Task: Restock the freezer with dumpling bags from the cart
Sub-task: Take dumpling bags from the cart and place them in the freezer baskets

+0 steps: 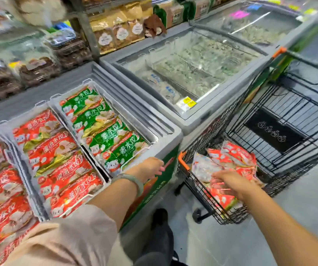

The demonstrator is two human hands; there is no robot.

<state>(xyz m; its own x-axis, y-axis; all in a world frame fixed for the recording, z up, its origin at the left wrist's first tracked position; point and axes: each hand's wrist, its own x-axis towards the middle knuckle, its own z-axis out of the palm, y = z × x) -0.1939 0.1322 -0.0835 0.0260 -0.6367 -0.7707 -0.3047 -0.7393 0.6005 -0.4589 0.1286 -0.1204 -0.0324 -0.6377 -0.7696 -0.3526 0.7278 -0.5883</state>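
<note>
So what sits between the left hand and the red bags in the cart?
In the head view, the freezer's corner and the cart's orange-capped wire rim lie between the left hand and the red bags; the right hand reaches onto those.

Beige short sleeve, grey-green wristband, dark trousers

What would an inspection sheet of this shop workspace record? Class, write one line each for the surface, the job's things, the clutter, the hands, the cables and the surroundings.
Surface: open freezer, lid slid back.
Job's things: red dumpling bags and green dumpling bags in rows in freezer baskets; more red bags in the cart.
Clutter: nothing seen.
Hands: left hand over the freezer's front edge, empty; right hand on the cart's bags, grip unclear.
Cables: nothing seen.
Surroundings: closed glass-topped freezer beyond; shelves of packaged goods behind.
</note>
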